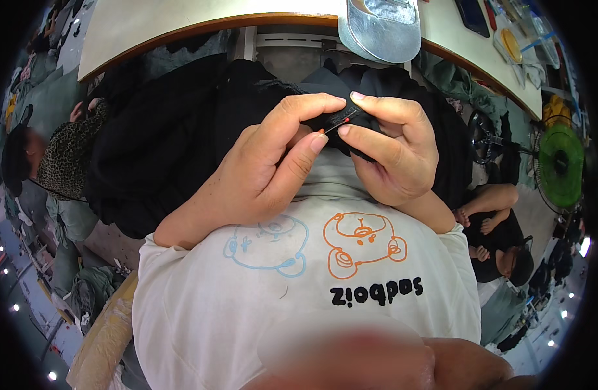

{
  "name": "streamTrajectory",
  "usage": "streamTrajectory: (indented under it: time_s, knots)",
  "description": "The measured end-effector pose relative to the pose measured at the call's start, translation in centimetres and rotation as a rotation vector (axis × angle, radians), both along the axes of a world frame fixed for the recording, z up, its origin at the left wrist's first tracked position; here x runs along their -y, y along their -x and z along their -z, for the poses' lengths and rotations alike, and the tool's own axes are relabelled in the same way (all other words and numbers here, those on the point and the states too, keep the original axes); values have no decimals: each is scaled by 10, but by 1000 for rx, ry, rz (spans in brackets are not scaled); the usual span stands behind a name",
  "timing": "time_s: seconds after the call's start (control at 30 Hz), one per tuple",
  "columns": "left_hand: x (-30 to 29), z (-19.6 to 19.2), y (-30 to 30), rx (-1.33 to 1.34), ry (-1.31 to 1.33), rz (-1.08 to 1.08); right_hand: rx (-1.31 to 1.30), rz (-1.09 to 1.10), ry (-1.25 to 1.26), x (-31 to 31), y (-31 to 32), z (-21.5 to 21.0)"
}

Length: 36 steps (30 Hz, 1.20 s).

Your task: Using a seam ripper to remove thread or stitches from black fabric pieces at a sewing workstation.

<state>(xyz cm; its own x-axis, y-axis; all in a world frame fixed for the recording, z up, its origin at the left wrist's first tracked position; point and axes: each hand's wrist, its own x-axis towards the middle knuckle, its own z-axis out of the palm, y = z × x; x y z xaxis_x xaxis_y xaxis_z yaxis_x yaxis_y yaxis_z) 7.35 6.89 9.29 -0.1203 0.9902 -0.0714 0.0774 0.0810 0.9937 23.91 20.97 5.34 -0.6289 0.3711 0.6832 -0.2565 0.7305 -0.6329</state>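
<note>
Black fabric (358, 116) is stretched between my hands in front of my chest. The thumb and curled fingers of my left hand (266, 153) close on a small seam ripper (336, 126), which has a thin metal shaft, a red ball at its tip and a bit of orange by my thumb. Its tip lies against the fabric. My right hand (399, 146) pinches the fabric's edge between thumb and index finger, just beyond the tip. Most of the tool's handle is hidden inside my left hand. More black cloth (162, 140) spreads over my lap and to the left.
Ahead stands a white table (201, 19) with a rounded silver machine bed (381, 32) at its edge. On its right part lie a dark phone (472, 16) and a round yellow item (510, 45). A green fan (561, 166) stands right; people sit at both sides.
</note>
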Motion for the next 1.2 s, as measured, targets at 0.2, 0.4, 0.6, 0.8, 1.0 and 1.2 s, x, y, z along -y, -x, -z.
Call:
streamTrajectory:
  time_s: [0.2,0.4,0.6,0.8,1.0,1.2]
  knots:
    - [-4,-5,1,-5,32,8,13,50,-19,-3,-4,5]
    - [10,-9,5,-49,11,6,26,80,-151,8,-1,-10]
    - [18,-12,9,-94,123,-1,65,-1,-252,15,4,-6]
    - [6,-4,2,422,195,-220,54,-165,-232,20,10,-5]
    - [-1,14,9,153,-58,-71,150,-58,205,-7,1,-38]
    - [-63,-12,39,27,-11,-131,312,122,339,-51,-7,-80]
